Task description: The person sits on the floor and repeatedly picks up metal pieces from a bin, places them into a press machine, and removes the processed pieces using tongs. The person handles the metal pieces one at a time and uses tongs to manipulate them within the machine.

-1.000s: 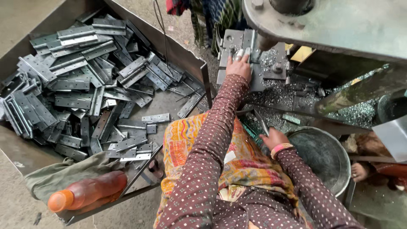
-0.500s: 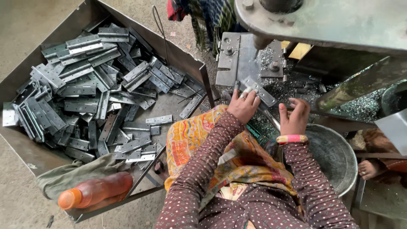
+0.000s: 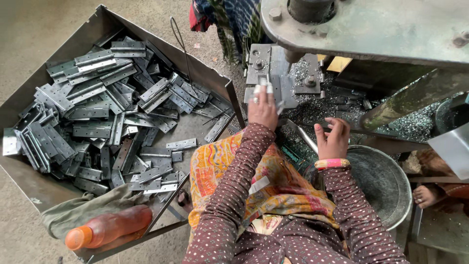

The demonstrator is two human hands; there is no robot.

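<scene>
My left hand [image 3: 263,110] reaches forward onto the grey die block [image 3: 266,73] of a press machine [image 3: 371,29]. Its fingers are closed on a small flat metal hinge piece [image 3: 279,106] lying against the block. My right hand [image 3: 333,137] hovers to the right with its fingers spread, holding nothing, just beside a slanted metal strip [image 3: 305,139]. Both arms wear dotted maroon sleeves, and a pink bangle sits on the right wrist. A patterned orange cloth [image 3: 215,166] covers my lap.
A large metal tray [image 3: 29,181] at the left holds several grey hinge plates [image 3: 112,107]. An orange bottle [image 3: 110,227] and green cloth [image 3: 78,210] lie at its near corner. A round metal basin [image 3: 386,181] stands right, by another person's foot [image 3: 427,195]. Metal shavings [image 3: 410,124] litter the machine bed.
My left hand drew back from the die with a hinge piece, then moved forward onto the die again. My right hand rose from my lap and opened.
</scene>
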